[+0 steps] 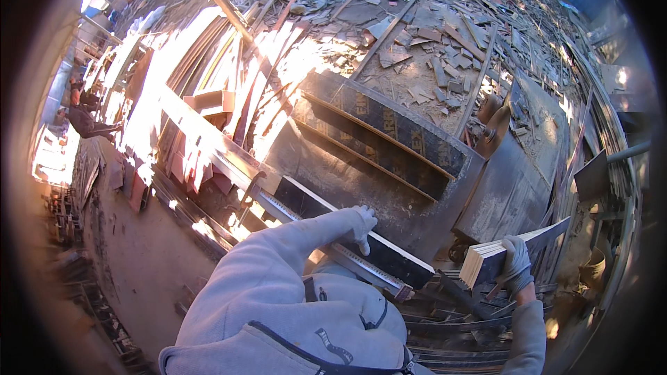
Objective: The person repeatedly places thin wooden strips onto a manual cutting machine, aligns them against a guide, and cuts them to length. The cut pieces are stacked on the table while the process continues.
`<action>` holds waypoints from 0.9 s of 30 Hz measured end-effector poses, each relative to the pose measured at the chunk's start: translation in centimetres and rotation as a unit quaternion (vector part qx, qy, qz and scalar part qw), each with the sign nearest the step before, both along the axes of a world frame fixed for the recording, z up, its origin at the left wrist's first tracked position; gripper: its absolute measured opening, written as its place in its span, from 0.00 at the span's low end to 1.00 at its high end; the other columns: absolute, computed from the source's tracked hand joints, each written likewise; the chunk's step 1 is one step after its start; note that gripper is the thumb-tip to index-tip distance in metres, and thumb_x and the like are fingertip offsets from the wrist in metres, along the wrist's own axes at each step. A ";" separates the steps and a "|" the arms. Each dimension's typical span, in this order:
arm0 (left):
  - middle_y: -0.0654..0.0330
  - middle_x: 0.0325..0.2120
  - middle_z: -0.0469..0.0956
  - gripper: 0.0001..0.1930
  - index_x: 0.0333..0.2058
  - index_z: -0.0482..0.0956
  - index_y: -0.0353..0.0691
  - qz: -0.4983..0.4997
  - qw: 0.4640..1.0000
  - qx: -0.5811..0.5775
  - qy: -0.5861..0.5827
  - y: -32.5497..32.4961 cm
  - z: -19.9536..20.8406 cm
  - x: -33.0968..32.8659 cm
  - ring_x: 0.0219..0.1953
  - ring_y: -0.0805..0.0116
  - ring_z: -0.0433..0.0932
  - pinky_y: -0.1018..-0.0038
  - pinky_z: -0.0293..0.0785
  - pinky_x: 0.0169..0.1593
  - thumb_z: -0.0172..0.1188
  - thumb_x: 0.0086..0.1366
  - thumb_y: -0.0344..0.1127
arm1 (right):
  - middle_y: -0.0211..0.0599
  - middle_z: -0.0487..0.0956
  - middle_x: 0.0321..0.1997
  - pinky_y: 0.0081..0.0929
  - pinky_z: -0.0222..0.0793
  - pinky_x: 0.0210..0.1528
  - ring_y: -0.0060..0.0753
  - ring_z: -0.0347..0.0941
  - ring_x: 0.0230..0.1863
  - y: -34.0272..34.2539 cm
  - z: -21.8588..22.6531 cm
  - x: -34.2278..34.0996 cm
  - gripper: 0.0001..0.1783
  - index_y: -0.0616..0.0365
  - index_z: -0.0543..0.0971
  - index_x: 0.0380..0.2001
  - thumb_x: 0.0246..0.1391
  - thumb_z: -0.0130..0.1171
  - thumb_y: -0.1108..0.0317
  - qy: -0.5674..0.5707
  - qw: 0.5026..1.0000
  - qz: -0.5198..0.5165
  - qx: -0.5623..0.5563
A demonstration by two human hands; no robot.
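Note:
My left hand [363,228], in a light glove, reaches across my body and rests on a long black-faced board [403,258], its fingers spread over the board's edge. This board lies along a metal rail [278,208] with a marked scale, at the near side of the dark saw table [424,226]. At the right, my right hand [515,264], in a grey glove, is closed around a stack of plywood strips [485,264] with pale layered ends and dark faces. The stack is tilted and held off the table's near right corner.
Dark printed panels [389,125] lie on the far part of the table. Beyond them, wood offcuts [445,62] cover the ground. A long bright beam [201,128] runs off to the left. Another person [87,114] is at far left. A bucket [593,267] stands at the right.

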State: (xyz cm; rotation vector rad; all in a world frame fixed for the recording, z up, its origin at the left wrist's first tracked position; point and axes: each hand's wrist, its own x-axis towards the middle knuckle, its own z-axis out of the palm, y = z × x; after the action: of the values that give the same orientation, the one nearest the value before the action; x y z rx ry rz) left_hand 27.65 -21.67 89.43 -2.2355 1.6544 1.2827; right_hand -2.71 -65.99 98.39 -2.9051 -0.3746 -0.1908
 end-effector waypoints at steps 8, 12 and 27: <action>0.43 0.54 0.80 0.43 0.54 0.82 0.36 0.148 0.984 -0.097 0.012 1.9 4.1 -2.5 0.60 0.41 0.80 0.55 0.78 0.65 0.87 0.45 0.57 | 0.56 0.74 0.60 0.59 0.69 0.65 0.68 0.73 0.60 0.0 -0.6 0.2 0.58 0.58 0.65 0.65 0.22 0.76 0.67 0.018 1.000 0.007 -0.015; 0.47 0.46 0.80 0.44 0.49 0.80 0.37 0.367 0.888 -0.264 -0.083 3.8 8.0 0.5 0.53 0.46 0.80 0.58 0.78 0.59 0.92 0.38 0.56 | 0.57 0.74 0.61 0.58 0.69 0.68 0.68 0.73 0.62 -0.5 0.1 -1.0 0.60 0.58 0.64 0.67 0.21 0.75 0.68 0.002 1.000 -0.007 0.008; 0.62 0.47 0.89 0.27 0.55 0.86 0.44 0.804 0.286 -0.413 0.319 8.6 -1.5 5.4 0.28 0.65 0.83 0.71 0.76 0.29 0.75 0.69 0.58 | 0.56 0.73 0.59 0.56 0.70 0.65 0.69 0.73 0.60 0.0 -0.2 -0.8 0.59 0.54 0.64 0.68 0.25 0.76 0.74 -0.010 0.999 -0.026 0.023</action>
State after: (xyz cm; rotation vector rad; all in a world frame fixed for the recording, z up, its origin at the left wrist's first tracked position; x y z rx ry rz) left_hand 33.04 -13.03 87.91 1.1279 0.5294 -0.3463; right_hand -3.50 -66.02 98.17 -2.8716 -0.2939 -0.2342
